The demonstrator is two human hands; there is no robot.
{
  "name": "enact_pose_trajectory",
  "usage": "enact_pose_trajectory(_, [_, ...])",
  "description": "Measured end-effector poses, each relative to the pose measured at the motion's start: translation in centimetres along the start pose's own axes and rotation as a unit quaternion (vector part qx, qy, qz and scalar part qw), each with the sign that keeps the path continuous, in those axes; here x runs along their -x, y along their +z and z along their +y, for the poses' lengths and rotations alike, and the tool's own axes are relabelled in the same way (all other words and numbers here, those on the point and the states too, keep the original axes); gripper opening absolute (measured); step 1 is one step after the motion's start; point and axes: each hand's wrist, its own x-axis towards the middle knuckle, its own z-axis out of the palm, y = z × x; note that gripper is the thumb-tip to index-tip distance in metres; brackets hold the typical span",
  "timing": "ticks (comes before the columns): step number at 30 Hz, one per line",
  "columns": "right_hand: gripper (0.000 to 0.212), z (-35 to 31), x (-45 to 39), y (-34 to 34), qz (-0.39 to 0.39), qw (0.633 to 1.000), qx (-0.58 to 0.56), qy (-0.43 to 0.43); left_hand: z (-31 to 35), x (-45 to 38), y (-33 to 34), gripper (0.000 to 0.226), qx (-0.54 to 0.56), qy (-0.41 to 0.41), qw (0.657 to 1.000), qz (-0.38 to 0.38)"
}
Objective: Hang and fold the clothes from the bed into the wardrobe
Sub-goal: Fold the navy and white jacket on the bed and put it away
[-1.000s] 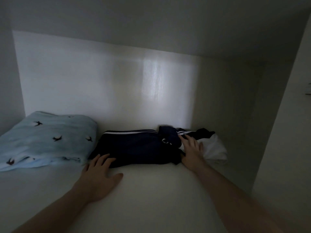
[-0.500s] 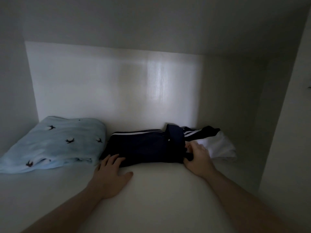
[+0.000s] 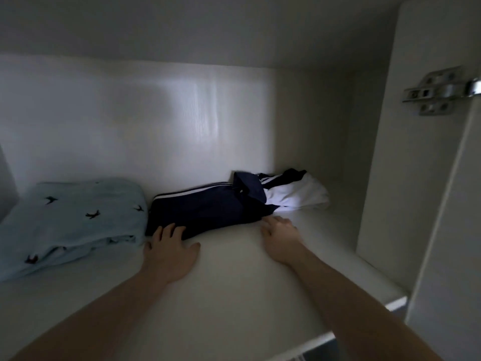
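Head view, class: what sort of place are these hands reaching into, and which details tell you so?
Most likely a wardrobe shelf: white panels enclose a flat shelf, a metal door hinge sits on the right side panel, and folded clothes, a light blue garment and a navy garment, lie at the back.

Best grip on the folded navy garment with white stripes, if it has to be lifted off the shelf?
Probably both short ends of the folded navy garment with white stripes, coming from the open shelf front: it lies long and low across the shelf, back wall behind, light-blue bird-print fabric hard against its left end. Left hand and right hand already flank it.
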Motion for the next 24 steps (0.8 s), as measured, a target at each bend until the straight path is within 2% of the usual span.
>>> enact_pose_trajectory(3, [0.052, -1.6, 5.8, -1.3, -0.007, 1.000, -0.004, 0.019, 0.2, 1.0, -0.8, 0.064, -0.009, 0.012, 1.000, 0.008])
enact_pose_trajectory(6, [0.054, -3.2, 12.0, -3.2, -0.015, 0.999, -0.022, 0.023, 1.5, 3.3, -1.7, 0.064, -0.044, 0.075, 0.996, 0.017])
enact_pose_trajectory(8, [0.051, -3.9, 16.8, -4.9, 0.002, 0.998, -0.069, 0.013, 3.5, 5.7, -2.4, 0.068, -0.063, 0.132, 0.989, -0.026])
enact_pose_trajectory(10, [0.047, -3.9, 22.1, -6.9, 0.041, 0.991, -0.127, 0.005, 6.1, 8.8, -3.3, 0.071, -0.060, 0.174, 0.979, -0.093])
enact_pose_trajectory(12, [0.044, -2.9, 28.1, -9.2, 0.086, 0.983, -0.164, 0.006, 9.1, 12.9, -4.5, 0.069, -0.053, 0.244, 0.960, -0.127])
enact_pose_trajectory(15, [0.041, -0.4, 37.9, -12.7, 0.145, 0.972, -0.181, 0.044, 13.1, 21.3, -6.1, 0.065, -0.029, 0.390, 0.912, -0.122])
enact_pose_trajectory(19, [0.037, 3.7, 52.7, -16.6, 0.187, 0.948, -0.193, 0.169, 18.4, 35.0, -6.3, 0.069, 0.071, 0.534, 0.836, -0.100])
enact_pose_trajectory(21, [0.035, 5.2, 61.0, -17.8, 0.207, 0.927, -0.200, 0.242, 21.1, 42.0, -4.7, 0.059, 0.129, 0.578, 0.799, -0.102])
enact_pose_trajectory(24, [0.033, 6.4, 74.5, -19.3, 0.237, 0.884, -0.197, 0.351, 24.7, 54.0, -1.2, 0.051, 0.173, 0.620, 0.745, -0.174])
